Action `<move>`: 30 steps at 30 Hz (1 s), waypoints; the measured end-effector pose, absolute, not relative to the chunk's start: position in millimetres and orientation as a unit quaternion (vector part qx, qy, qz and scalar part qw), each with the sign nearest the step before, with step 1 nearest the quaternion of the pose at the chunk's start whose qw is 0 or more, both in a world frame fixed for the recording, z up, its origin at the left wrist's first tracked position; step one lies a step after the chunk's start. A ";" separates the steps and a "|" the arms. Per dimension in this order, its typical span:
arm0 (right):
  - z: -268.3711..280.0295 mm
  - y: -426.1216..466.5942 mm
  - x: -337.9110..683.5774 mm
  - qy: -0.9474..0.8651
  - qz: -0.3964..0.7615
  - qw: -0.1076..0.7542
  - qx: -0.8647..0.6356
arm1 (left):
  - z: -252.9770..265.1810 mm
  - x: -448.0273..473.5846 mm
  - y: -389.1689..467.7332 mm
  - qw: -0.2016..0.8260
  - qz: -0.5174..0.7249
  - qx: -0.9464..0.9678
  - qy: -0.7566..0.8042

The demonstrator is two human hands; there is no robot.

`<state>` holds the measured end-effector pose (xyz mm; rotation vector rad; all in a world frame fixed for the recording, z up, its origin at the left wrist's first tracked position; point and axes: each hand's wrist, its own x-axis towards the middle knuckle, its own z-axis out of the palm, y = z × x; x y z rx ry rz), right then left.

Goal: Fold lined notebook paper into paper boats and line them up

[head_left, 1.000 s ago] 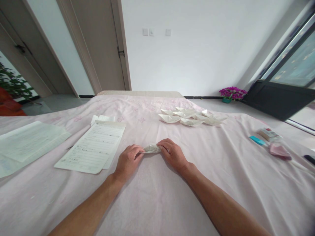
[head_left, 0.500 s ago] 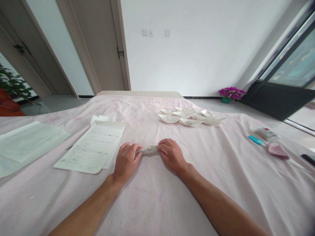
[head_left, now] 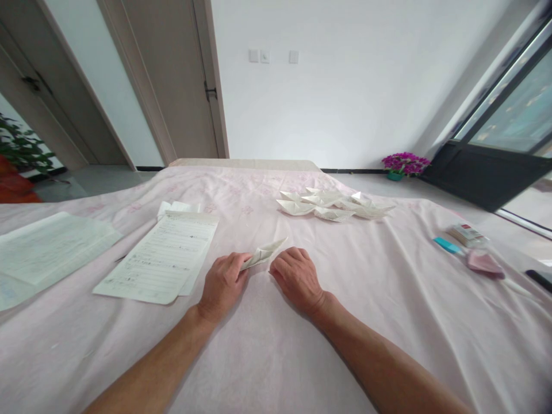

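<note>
A small folded paper boat (head_left: 264, 253) with faint marks on it sits between my two hands, tilted so its right tip points up and away. My left hand (head_left: 225, 282) pinches its left end between thumb and fingers. Close beside the right half of the boat, my right hand (head_left: 297, 279) is closed with its fingers curled down; I see no paper in it. Several finished paper boats (head_left: 334, 214) stand grouped on the pink cloth (head_left: 267, 345) farther back, right of centre.
Stacked handwritten sheets (head_left: 161, 259) lie left of my hands, with more thin paper (head_left: 52, 253) at the far left. On the right are a small packet (head_left: 468, 234), a blue eraser-like block (head_left: 447, 245), a pink item (head_left: 485, 263) and a dark object (head_left: 539, 280) at the edge.
My right hand has let go of the boat's right end and curled its fingers. That end has swung up and away, while my left hand keeps its pinch.
</note>
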<state>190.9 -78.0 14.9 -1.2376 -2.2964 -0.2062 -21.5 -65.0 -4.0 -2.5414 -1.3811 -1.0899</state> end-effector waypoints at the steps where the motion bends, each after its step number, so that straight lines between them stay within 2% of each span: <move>1: 14.5 -78.1 190.7 -0.852 -0.071 0.258 -0.450 | -4.8 -21.5 -65.1 0.019 -0.349 -0.823 -0.448; 9: 18.6 -81.8 184.6 -0.845 -0.077 0.265 -0.459 | -7.8 -21.0 -66.1 -0.011 -0.345 -0.835 -0.428; 24: 11.5 -71.4 183.9 -0.845 -0.065 0.205 -0.490 | -4.8 -16.1 -64.7 0.078 -0.328 -0.856 -0.392; 30: 17.1 -71.5 183.5 -0.839 -0.042 0.195 -0.507 | -8.2 -15.9 -61.0 0.068 -0.328 -0.846 -0.415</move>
